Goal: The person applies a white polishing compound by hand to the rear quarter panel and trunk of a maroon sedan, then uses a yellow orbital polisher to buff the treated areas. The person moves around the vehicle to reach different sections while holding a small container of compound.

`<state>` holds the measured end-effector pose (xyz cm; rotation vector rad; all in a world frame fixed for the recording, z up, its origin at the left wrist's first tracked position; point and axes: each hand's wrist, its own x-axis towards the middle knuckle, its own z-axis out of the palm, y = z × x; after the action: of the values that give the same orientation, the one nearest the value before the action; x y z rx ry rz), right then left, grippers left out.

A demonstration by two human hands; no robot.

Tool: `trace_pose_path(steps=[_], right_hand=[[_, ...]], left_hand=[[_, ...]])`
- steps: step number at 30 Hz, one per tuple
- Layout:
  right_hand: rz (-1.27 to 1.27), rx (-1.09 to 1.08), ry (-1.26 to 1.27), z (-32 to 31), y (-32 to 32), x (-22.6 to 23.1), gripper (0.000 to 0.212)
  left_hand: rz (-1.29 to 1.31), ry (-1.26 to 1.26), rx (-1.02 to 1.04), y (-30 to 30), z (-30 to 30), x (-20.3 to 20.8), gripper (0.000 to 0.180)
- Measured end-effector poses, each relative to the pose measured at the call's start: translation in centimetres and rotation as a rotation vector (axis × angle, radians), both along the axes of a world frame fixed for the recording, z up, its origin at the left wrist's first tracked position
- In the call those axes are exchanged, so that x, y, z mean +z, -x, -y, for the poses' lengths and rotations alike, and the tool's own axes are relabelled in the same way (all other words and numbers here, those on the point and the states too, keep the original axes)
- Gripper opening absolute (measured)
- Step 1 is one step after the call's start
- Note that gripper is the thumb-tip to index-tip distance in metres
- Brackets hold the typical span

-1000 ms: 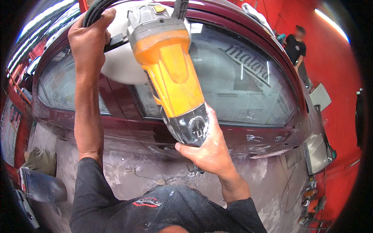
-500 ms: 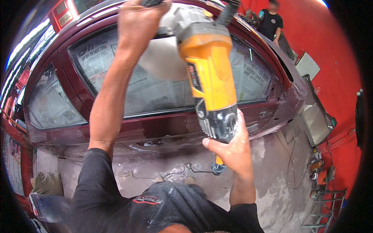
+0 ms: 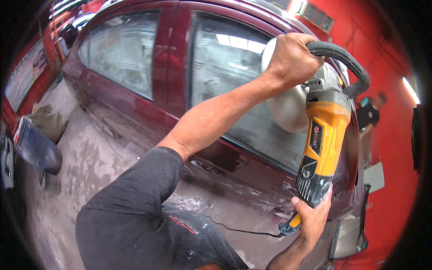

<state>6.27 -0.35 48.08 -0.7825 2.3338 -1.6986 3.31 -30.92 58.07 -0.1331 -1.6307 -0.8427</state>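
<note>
A yellow and black electric polisher (image 3: 330, 139) is held up at the right by both of my hands. My left hand (image 3: 294, 60) is closed round the black loop handle (image 3: 344, 54) beside the tool's grey head. Lower down, my right hand (image 3: 313, 218) wraps the black rear end, thumb along its side. The smooth whitish polishing pad (image 3: 288, 108) faces the upper part of the dark red car (image 3: 173, 58), in front of its window (image 3: 238, 67). My left forearm crosses before that glass. Whether the pad touches the car, I cannot tell.
A black power cord (image 3: 243, 231) runs from the polisher's lower end. Dark blue drum-like container (image 3: 38, 146) and a drab sack (image 3: 48, 121) stand at the left. Another person (image 3: 368, 118) is by the red wall (image 3: 387, 144). Pale panels (image 3: 374, 176) lean at the right.
My view has swung, putting the car's windows further left or askew. Both hands and the polisher now appear further right and lower, and the pad shows more fully.
</note>
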Motion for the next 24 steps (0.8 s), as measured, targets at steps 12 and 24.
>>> trace_pose_path(steps=[12,24], right_hand=[[-0.354,0.468,-0.006,8.0,-3.8,7.5,0.088],[-0.202,0.675,0.205,22.9,-10.6,8.0,0.092]], left_hand=[[-0.166,-0.083,0.180,-16.9,7.2,8.0,0.012],[-0.190,-0.217,0.298,-29.2,21.8,8.0,0.012]])
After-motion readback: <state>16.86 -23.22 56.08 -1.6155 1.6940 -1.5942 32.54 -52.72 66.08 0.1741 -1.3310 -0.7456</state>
